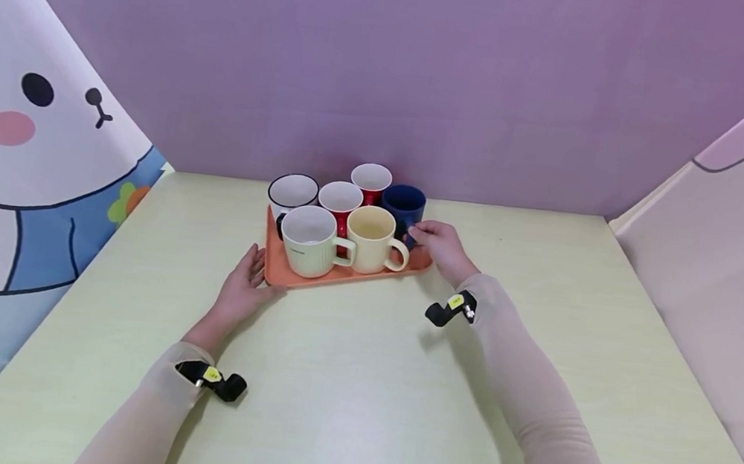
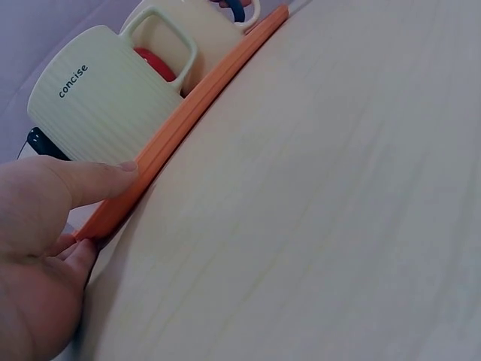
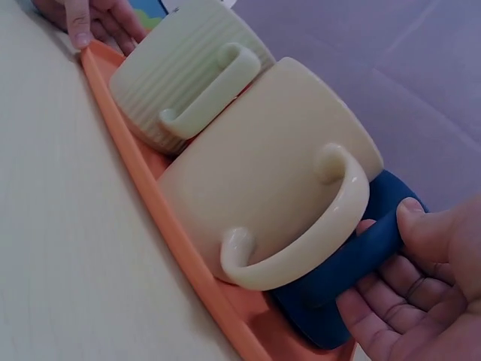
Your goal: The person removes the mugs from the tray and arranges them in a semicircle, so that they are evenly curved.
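Purple backdrop (image 1: 387, 76), pale bench (image 1: 344, 379). Orange tray (image 1: 313, 282) at bench's 12 o'clock, mugs (image 1: 303, 249) packed close, presumably to fit. L hand (image 1: 243, 294), tray's 8 o'clock, grips corner, prob. to steady it; R hand (image 1: 443, 248), approx. 3 o'clock, pinches navy mug (image 1: 404, 202) by handle (image 3: 357, 259), likely for control.

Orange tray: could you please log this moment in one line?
left hand: grips orange tray corner | right hand: holds navy mug by handle
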A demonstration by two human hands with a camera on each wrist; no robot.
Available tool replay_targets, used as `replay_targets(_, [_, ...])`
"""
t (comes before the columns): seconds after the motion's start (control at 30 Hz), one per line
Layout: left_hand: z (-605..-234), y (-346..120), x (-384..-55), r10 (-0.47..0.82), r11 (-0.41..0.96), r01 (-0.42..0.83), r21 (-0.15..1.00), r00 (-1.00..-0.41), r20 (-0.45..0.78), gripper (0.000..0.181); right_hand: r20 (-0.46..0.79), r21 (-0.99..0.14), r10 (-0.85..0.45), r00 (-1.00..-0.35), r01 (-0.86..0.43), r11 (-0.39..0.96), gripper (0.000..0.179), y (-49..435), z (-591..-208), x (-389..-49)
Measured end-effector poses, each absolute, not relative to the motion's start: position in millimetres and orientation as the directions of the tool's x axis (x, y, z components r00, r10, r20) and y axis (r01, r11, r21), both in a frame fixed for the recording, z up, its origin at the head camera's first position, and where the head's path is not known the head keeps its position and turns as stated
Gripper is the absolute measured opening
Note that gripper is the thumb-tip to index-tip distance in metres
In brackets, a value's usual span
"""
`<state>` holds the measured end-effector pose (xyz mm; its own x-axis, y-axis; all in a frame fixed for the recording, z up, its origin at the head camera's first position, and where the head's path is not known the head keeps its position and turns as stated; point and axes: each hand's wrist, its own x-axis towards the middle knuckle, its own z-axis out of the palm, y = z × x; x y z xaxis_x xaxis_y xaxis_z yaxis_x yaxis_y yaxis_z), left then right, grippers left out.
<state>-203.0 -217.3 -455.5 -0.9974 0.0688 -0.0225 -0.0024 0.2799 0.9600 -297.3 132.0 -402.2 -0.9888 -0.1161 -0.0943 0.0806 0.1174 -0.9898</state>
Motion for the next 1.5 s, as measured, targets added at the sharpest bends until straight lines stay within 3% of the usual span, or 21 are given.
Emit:
replay_targets(0.6, [-457, -218, -205, 0.066, 0.263, -0.002, 0.965, -0.998, -0.02, 0.101, -0.102, -0.995, -0.093, -0.99, 0.1, 0.024, 0.009, 141, -386, -294])
replay_targets(0.93, [-458, -218, -204, 0.064, 0.265, -0.006, 0.964, -0.998, -0.024, 0.102, -0.024, -0.992, -0.114, -0.993, 0.038, -0.121, 0.021, 163, -372, -290])
replay_targets(1.5, [-460, -219, -207, 0.066, 0.255, -0.005, 0.967, -0.998, -0.023, 0.102, 0.013, -0.985, -0.058, -0.998, -0.003, -0.175, 0.025, 196, -373, -292])
